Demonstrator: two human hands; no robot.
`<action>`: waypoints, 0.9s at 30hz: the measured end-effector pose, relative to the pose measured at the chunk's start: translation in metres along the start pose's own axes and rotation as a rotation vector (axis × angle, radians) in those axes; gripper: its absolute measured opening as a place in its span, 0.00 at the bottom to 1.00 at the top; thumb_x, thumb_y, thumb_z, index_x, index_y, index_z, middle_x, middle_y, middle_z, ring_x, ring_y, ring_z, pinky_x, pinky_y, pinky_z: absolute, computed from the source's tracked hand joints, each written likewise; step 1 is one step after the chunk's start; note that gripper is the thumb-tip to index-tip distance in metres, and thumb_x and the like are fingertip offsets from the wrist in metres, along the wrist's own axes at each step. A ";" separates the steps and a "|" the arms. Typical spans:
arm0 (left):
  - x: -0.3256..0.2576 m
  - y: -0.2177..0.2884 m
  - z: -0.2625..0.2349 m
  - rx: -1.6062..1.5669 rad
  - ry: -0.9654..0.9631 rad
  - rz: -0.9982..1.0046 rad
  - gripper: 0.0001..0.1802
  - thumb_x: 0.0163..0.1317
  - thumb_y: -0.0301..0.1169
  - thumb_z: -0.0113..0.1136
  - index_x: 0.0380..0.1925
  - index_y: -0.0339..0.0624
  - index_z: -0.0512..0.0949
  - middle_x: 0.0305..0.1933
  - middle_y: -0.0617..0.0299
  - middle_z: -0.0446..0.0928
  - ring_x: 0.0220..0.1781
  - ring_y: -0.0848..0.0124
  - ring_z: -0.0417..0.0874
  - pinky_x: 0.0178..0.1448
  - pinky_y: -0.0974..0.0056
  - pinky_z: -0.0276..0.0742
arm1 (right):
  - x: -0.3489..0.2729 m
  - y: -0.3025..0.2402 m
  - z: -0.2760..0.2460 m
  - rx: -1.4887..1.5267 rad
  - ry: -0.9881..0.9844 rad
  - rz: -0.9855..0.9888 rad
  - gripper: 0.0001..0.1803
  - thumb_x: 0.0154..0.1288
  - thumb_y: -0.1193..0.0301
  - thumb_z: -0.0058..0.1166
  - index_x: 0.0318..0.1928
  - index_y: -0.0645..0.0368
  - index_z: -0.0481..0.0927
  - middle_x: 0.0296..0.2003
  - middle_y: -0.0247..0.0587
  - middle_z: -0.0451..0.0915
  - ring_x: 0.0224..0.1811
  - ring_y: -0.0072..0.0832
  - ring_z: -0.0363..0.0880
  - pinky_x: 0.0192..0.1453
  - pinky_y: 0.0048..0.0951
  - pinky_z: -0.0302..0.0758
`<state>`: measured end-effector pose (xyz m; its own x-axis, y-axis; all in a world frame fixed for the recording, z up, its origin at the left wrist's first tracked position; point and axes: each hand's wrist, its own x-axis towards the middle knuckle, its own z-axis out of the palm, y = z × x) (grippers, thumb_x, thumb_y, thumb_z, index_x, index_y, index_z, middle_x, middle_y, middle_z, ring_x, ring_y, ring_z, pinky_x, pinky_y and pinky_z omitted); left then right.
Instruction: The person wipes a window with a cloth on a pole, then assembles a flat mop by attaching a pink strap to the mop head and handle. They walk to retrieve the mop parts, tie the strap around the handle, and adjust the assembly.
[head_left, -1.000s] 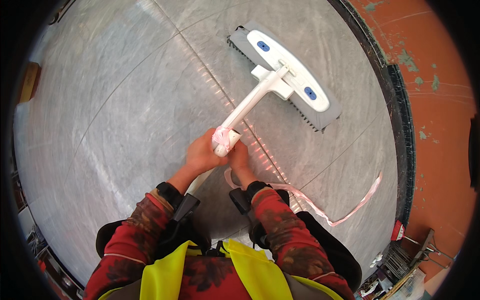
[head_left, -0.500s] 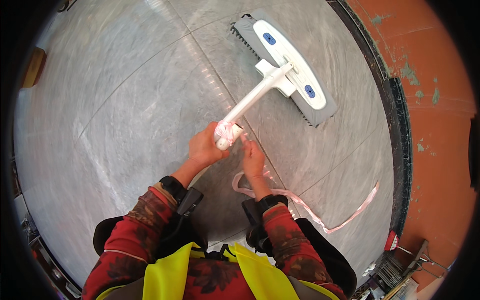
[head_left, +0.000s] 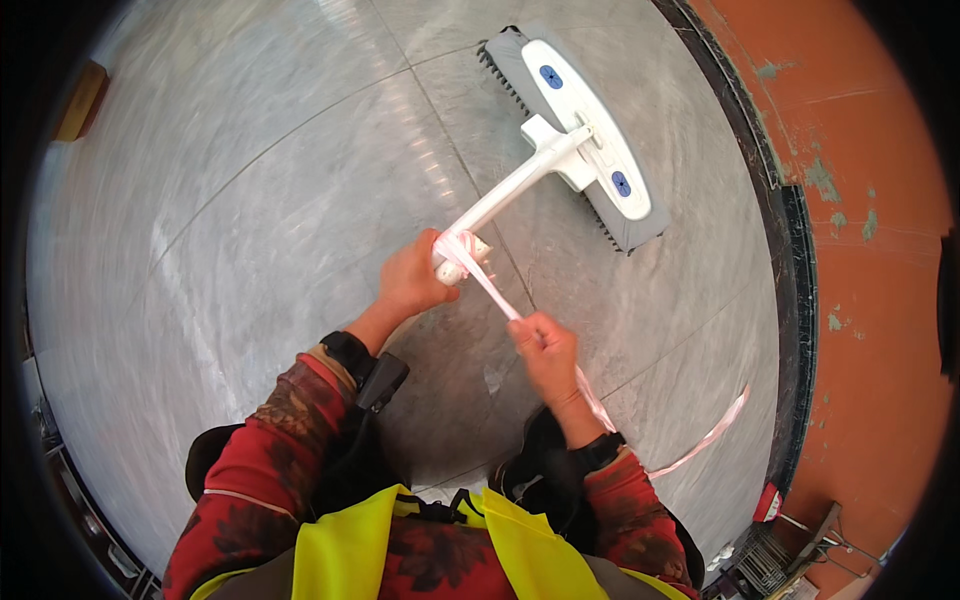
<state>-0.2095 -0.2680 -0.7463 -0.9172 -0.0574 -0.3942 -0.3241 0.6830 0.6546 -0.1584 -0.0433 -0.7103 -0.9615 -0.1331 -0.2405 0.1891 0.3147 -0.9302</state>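
A flat mop point(head_left: 626, 140) with a white plate, grey cloth pad and dark fringe lies ahead of me on the floor. Its white pole point(head_left: 503, 195) slants down toward me. My left hand point(head_left: 412, 278) is wrapped around the pole's near end, where a second short white tube end point(head_left: 482, 247) sits against it. Pink plastic ribbon point(head_left: 488, 288) winds around both pieces. My right hand point(head_left: 548, 352) is closed on this ribbon, holding it taut away from the pole. Its loose tail runs past my right wrist and curls across the floor.
Grey concrete floor point(head_left: 300, 220) spreads around me. To the right, a dark kerb strip point(head_left: 797, 320) borders a worn orange surface point(head_left: 880, 300). A brown box point(head_left: 82, 102) stands at the far left, and a wire rack point(head_left: 765, 560) lies at the lower right.
My right hand has moved from beside the tube end down and to the right, drawing the ribbon straight. The left hand keeps its grip on the pole.
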 end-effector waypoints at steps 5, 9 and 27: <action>0.005 -0.009 -0.006 -0.041 -0.055 0.036 0.33 0.31 0.38 0.75 0.43 0.43 0.77 0.39 0.52 0.81 0.44 0.54 0.82 0.47 0.56 0.77 | 0.011 0.070 0.002 0.180 0.091 0.129 0.13 0.65 0.66 0.62 0.27 0.61 0.79 0.20 0.21 0.69 0.24 0.11 0.61 0.27 0.18 0.59; 0.016 -0.016 -0.012 -0.151 -0.204 0.055 0.32 0.31 0.37 0.74 0.42 0.39 0.77 0.39 0.50 0.81 0.44 0.54 0.82 0.47 0.56 0.77 | 0.063 0.106 0.049 0.173 0.043 0.391 0.10 0.64 0.68 0.60 0.28 0.60 0.79 0.23 0.25 0.74 0.24 0.13 0.67 0.28 0.19 0.64; 0.007 -0.022 -0.013 -0.552 -0.303 0.006 0.38 0.33 0.30 0.80 0.50 0.41 0.75 0.45 0.59 0.78 0.49 0.67 0.78 0.55 0.62 0.73 | 0.214 0.071 0.123 0.334 -0.782 0.209 0.13 0.59 0.65 0.67 0.25 0.57 0.77 0.22 0.23 0.74 0.24 0.12 0.68 0.26 0.19 0.65</action>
<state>-0.2119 -0.2928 -0.7550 -0.8394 0.2091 -0.5018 -0.4651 0.2016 0.8620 -0.3261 -0.1656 -0.8616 -0.5113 -0.7482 -0.4228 0.5125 0.1294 -0.8489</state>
